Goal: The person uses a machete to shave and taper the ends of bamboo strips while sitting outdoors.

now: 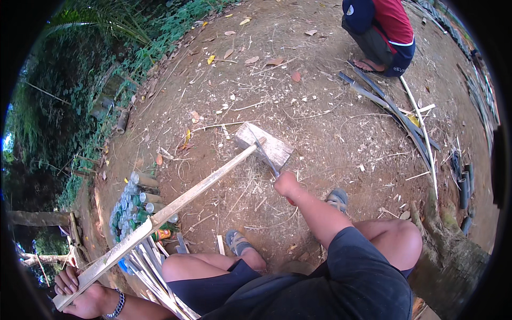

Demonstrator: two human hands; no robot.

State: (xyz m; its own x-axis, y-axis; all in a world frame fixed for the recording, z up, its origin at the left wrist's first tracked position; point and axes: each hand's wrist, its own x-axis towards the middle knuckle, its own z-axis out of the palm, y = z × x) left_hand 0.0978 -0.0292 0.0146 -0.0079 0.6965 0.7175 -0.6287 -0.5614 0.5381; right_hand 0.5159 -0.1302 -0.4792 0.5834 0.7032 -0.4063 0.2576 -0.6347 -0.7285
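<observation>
My left hand (82,296), at the lower left, is closed around the near end of a long pale wooden strip (176,207). The strip slants up to the right, and its far end lies over a flat-topped wooden block (276,147) on the ground. In my right hand (288,185) is the handle of a machete (268,159). Its narrow dark blade points up and left, crossing the strip's tip above the block; whether the edge touches the wood I cannot tell. Most of the handle is hidden by my fingers.
Glass bottles (128,205) are heaped left of my legs, beside a bundle of pale strips (152,264). Another person (381,32) squats at the upper right near dark split lengths (392,106). Wood chips and leaves litter the dirt. A tree root (440,234) lies at right.
</observation>
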